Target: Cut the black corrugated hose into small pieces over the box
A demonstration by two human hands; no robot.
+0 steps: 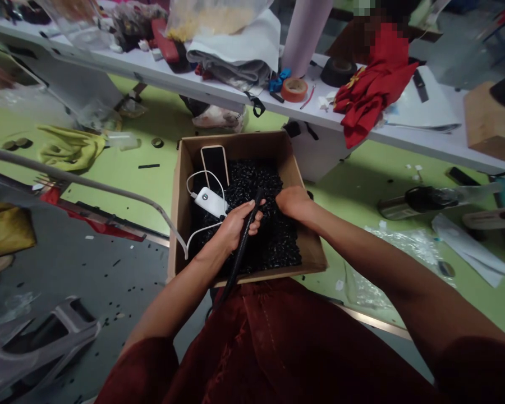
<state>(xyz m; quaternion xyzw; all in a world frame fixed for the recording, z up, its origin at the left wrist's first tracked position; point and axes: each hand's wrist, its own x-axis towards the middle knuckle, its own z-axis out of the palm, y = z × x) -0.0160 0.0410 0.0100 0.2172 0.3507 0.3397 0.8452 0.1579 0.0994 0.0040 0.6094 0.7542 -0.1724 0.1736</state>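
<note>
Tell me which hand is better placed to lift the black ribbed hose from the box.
Left, probably: the left hand grips the black ribbed hose, while the right hand lies apart on the black pellets in the cardboard box.

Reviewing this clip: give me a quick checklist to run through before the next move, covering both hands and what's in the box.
Left hand curled around black corrugated tube: ok.
Right hand resting on black pieces: ok; whether it holds any: cannot tell.
Power bank clear of left hand: cannot tell; its end sits right by the fingers.
Phone clear of both hands: ok.
Phone wired to power bank: cannot tell.
Cardboard box upright with pieces inside: ok.
</note>
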